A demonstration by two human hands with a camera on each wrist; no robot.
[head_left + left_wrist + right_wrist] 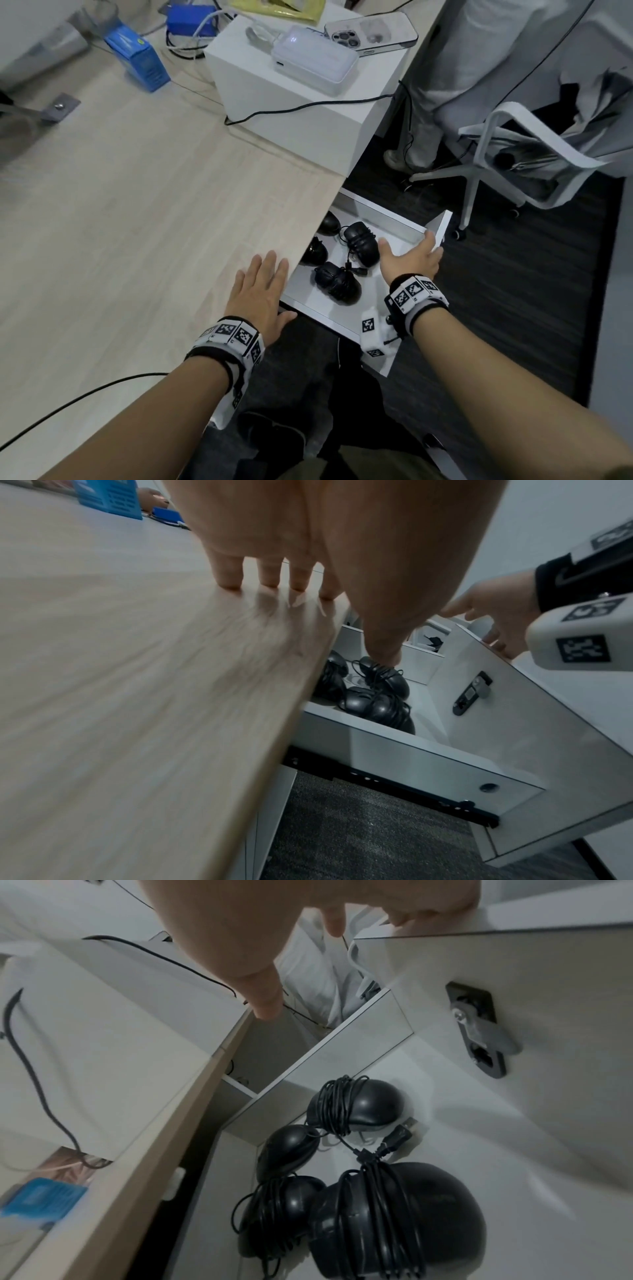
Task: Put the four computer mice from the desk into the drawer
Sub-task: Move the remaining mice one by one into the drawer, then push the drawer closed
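Four black computer mice with cords wrapped round them lie in the open white drawer (376,214): one at the back (329,222), one under the desk edge (313,251), one in the middle (361,243) and one nearest me (337,281). The right wrist view shows them close up, the biggest (397,1218) in front. My right hand (416,257) holds the top edge of the drawer front (442,226), fingers hooked over it, thumb stretched out inside. My left hand (257,291) lies flat on the wooden desk (137,222) by its edge, fingers (270,580) straight.
A white box (291,113) stands on the desk with a power bank (315,58) and a phone (370,31) on top. A blue carton (140,58) and cables lie further back. A white office chair (513,154) and a standing person's legs (431,102) are right of the drawer.
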